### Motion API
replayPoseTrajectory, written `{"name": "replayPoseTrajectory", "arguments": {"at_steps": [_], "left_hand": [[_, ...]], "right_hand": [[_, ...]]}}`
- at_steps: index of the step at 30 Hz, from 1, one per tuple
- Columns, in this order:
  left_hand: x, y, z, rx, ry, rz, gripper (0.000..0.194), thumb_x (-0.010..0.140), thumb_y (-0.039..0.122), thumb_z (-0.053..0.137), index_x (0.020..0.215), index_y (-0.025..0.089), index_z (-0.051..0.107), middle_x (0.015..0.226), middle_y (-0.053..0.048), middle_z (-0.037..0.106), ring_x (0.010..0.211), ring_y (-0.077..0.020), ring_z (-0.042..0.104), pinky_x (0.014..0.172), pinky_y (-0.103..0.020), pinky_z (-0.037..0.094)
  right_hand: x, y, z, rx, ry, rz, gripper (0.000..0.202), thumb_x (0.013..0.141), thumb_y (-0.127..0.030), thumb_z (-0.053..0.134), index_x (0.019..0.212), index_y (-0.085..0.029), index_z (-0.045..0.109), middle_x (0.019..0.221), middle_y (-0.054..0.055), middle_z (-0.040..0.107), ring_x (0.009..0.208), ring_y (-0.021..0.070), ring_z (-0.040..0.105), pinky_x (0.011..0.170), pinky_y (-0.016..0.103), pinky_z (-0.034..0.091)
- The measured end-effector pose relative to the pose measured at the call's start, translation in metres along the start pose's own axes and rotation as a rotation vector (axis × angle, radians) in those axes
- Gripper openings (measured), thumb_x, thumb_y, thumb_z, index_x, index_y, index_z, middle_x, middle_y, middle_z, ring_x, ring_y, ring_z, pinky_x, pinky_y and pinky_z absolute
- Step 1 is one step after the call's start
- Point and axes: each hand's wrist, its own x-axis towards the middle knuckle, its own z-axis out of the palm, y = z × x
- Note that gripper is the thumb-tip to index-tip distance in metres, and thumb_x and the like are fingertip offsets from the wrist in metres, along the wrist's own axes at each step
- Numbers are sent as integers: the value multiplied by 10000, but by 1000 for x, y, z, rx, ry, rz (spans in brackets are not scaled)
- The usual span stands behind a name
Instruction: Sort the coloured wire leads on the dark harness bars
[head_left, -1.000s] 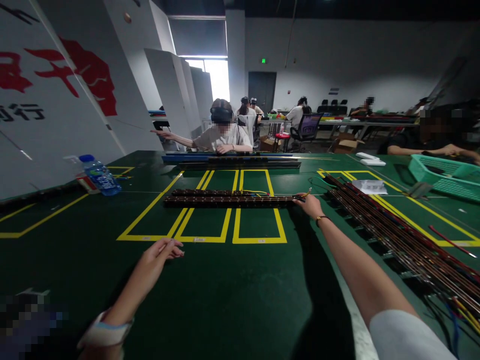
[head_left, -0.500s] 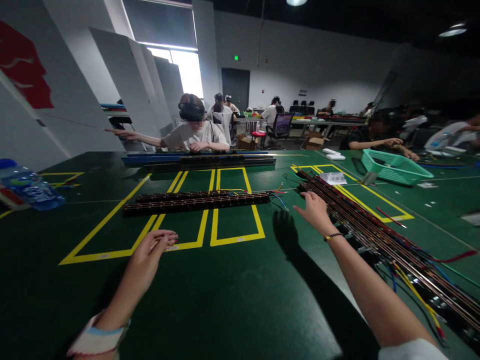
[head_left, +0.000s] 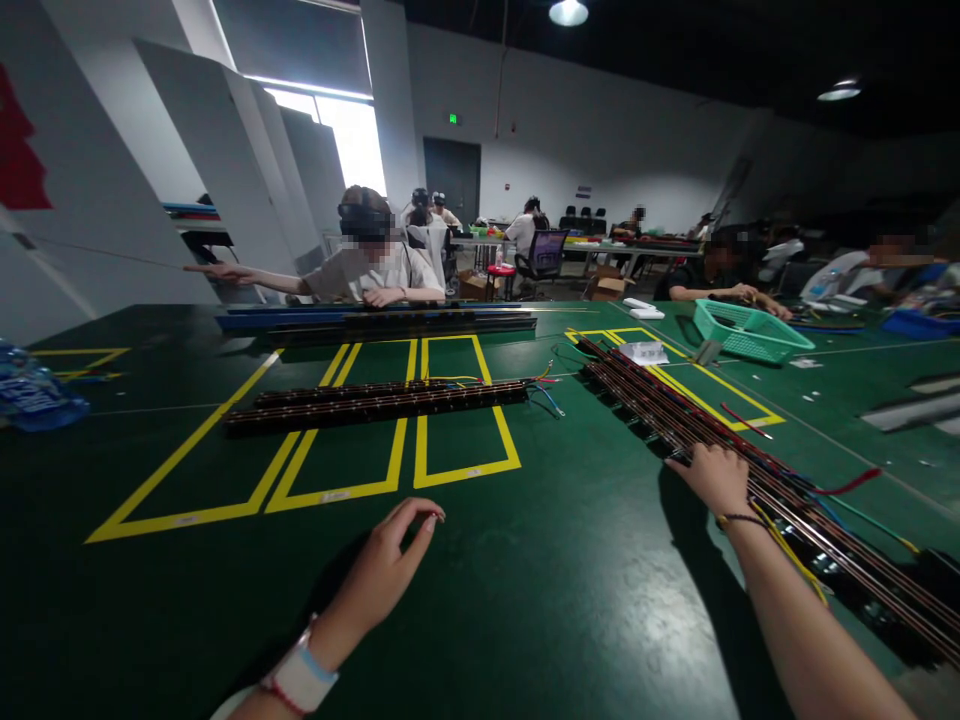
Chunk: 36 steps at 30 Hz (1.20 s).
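Observation:
My left hand (head_left: 396, 555) is above the bare green table in front of me, its fingers loosely curled. A gap shows between thumb and forefinger, and I see nothing in it. Over the near side of a long bundle of black strips with copper-coloured rods (head_left: 780, 480) is my right hand (head_left: 716, 478). Its thumb is spread out to the left, and the other fingertips are hidden behind the knuckles. I cannot tell whether it touches the bundle. A shorter pair of similar strips (head_left: 375, 402) lies farther off, with coloured wire ends (head_left: 551, 385) at its right.
Yellow tape outlines (head_left: 465, 475) mark the green table (head_left: 525, 600). A green basket (head_left: 750, 330) stands at the far right, a blue-labelled bottle (head_left: 37, 390) lies left. A co-worker (head_left: 375, 260) sits behind long dark strips (head_left: 405, 328) at the far edge.
My left hand has moved right and nearer to me. My right hand has come back along the bundle from its far end towards its middle. The view has shifted slightly right.

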Motion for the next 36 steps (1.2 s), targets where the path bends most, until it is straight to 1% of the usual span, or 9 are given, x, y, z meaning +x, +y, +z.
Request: {"name": "replayPoseTrajectory", "arguments": {"at_steps": [5,9,12,18,22,26,30,34,36], "left_hand": [[-10,2,18,93,-57,125,290,920,372,365,1046,210,570,1081,-57,567,1030,-157,538,917,-318,450],[-11,2,22,144,-70,189,258,920,304,364,1033,193,568,1043,-64,577,993,-147,553,901,-317,467],[-12,0,23,172,-82,221,240,914,274,379,1037,193,568,1039,-59,579,991,-145,551,901,-321,469],[-15,-1,27,229,-86,327,230,914,235,375,1029,179,566,1007,-50,585,973,-143,542,891,-327,462],[-18,-2,30,278,-56,444,211,894,201,402,1020,177,570,985,-39,601,952,-143,539,890,-324,449],[-22,-5,36,339,-33,642,205,882,183,409,1007,160,569,929,-40,618,898,-137,540,884,-317,425],[-24,-9,42,422,-99,813,202,869,183,400,995,140,552,867,-46,616,814,-125,535,793,-302,416],[-24,-14,47,519,-162,951,163,855,221,431,955,142,534,759,-38,589,757,-126,530,707,-289,391],[-25,-17,50,544,-164,1003,165,846,235,442,954,141,523,718,-29,570,718,-126,516,664,-286,368]], "right_hand": [[-11,2,8,37,100,-71,529,840,-553,479,1096,-107,604,977,160,514,934,264,497,808,354,374],[-24,9,19,13,215,-91,521,873,-554,407,1080,-127,623,930,147,519,891,262,496,762,335,369],[-32,16,17,-25,317,-118,523,874,-543,404,1093,-119,616,894,142,518,862,263,486,744,326,351],[-41,21,-17,-76,513,-130,566,862,-576,394,1129,-126,610,878,141,523,833,264,459,748,327,329],[-47,2,-57,62,607,-237,647,875,-632,314,1110,-110,616,890,154,527,888,264,460,841,358,339],[-58,-50,-93,315,597,-474,644,869,-656,335,1092,-121,615,903,131,538,894,222,467,903,350,335],[-78,-135,-114,550,455,-733,517,868,-587,441,1058,-140,617,909,101,527,851,153,456,821,274,354],[-108,-225,-127,577,321,-958,345,861,-441,538,1054,-167,619,918,91,497,866,148,422,792,267,333],[-124,-263,-132,583,274,-1022,331,846,-427,565,1065,-182,609,939,88,484,896,158,410,801,265,334]]}}
